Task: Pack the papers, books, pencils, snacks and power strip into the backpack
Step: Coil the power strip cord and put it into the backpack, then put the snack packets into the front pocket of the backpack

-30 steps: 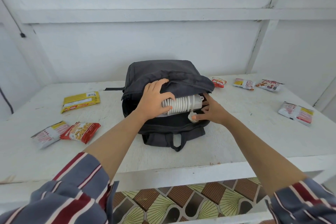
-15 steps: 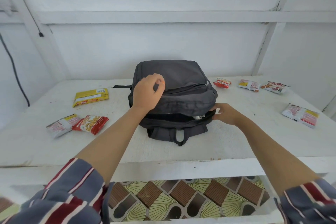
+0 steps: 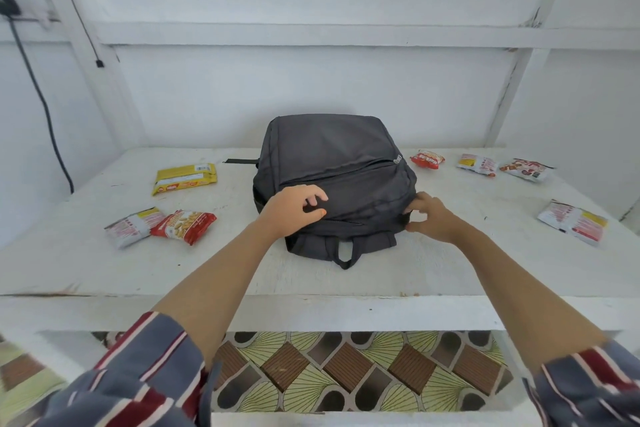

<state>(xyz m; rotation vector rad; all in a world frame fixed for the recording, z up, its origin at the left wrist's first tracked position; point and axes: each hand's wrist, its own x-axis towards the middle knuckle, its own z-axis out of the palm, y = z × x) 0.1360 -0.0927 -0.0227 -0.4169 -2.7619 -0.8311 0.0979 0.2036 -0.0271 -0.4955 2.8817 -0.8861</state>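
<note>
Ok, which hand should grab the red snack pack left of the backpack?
Probably left. The left hand holds the backpack nearer that red snack pack; the right hand pinches the backpack's right edge.

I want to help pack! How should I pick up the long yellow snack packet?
Probably pinch the yellow packet across its narrow middle, coming down from above. It lies flat on the table, stretched left to right, with bare table around it. The left hand is nearer.

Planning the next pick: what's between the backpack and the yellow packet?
Head view: only a black strap sticking out from the backpack toward the yellow packet; otherwise bare table.
</note>
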